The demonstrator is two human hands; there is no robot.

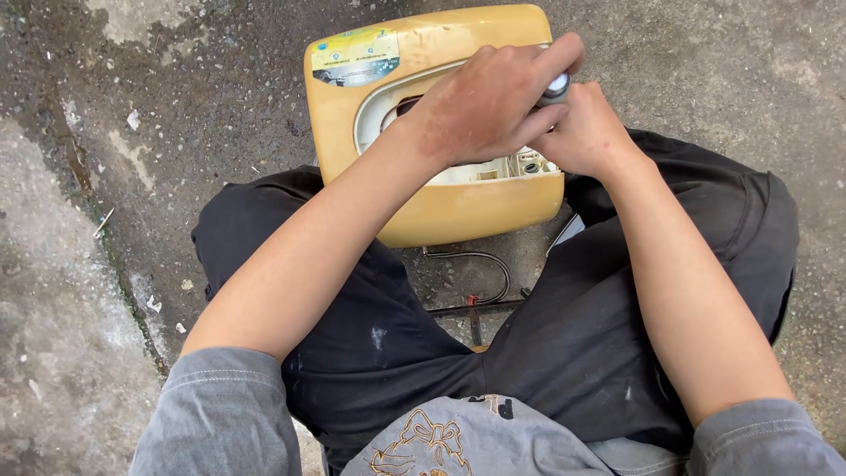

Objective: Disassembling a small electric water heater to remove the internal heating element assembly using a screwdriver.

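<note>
Grey sleeves and a grey shirt front [458, 441] with a gold embroidered motif fill the bottom edge, nearest the camera, above black trousers [564, 344] of a person sitting on the rough, stained concrete floor [62, 291]. Between the knees, toward the far edge of the floor in view, stands a yellowed rectangular plastic appliance housing [441, 207] with a white inner frame and a coloured label at its far left corner. Left hand [480, 110] lies across the housing's opening, its fingers [557, 55] closed around the head of a small grey metal tool [555, 86]. Right hand [586, 132] sits just beside it, touching it, fingers curled shut around the same tool lower down.

Doing this well, I judge, means keeping the tool square to the fitting inside the white frame, pressing down steadily while the legs brace the housing against tipping.

A thin dark cable [480, 264] and a dark rod with a red mark [471, 307] lie on the floor between the legs.

Both hands hide the tool's tip and whatever it engages; the tool's kind cannot be told.
</note>
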